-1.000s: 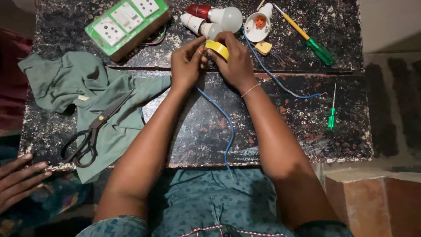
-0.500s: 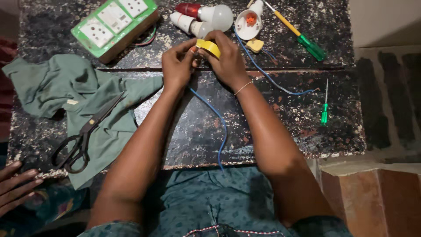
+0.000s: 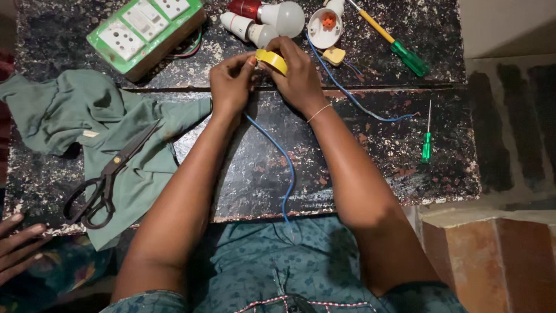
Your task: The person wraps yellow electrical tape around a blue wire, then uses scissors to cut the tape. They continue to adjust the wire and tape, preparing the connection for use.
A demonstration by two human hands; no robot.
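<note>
1. Near edge of the table (image 3: pixel 370 191): it ends just above my lap. The blue wire (image 3: pixel 282 159) hangs over it and runs up to my hands. Bare top lies on both sides of the wire, between my forearms and out to the right.
2. Near left: black scissors (image 3: pixel 104 185) lying on a green cloth (image 3: pixel 63 116). Another person's hand (image 3: pixel 17 246) rests below that corner, apart from mine.
3. Middle right: small green screwdriver (image 3: pixel 427 142), alone, close to the right edge.
4. My left hand (image 3: pixel 231 87): fingertips pinched together at the yellow tape roll (image 3: pixel 272 59), on the tape or the wire end; which one I cannot tell.
5. My right hand (image 3: pixel 298 78): fingers curled and clamped over the roll from the right.
6. Step in hand, as I judge it: taping the wire. The next move calls for small, steady turns at the fingertips, keeping the wire taut.
7. Far side, crowded: green switch board (image 3: pixel 145 32) at left, two bulbs (image 3: pixel 266 20) just beyond my knuckles, white lamp holder (image 3: pixel 324 26), long yellow-and-green screwdriver (image 3: pixel 394 43). Little room forward.
</note>
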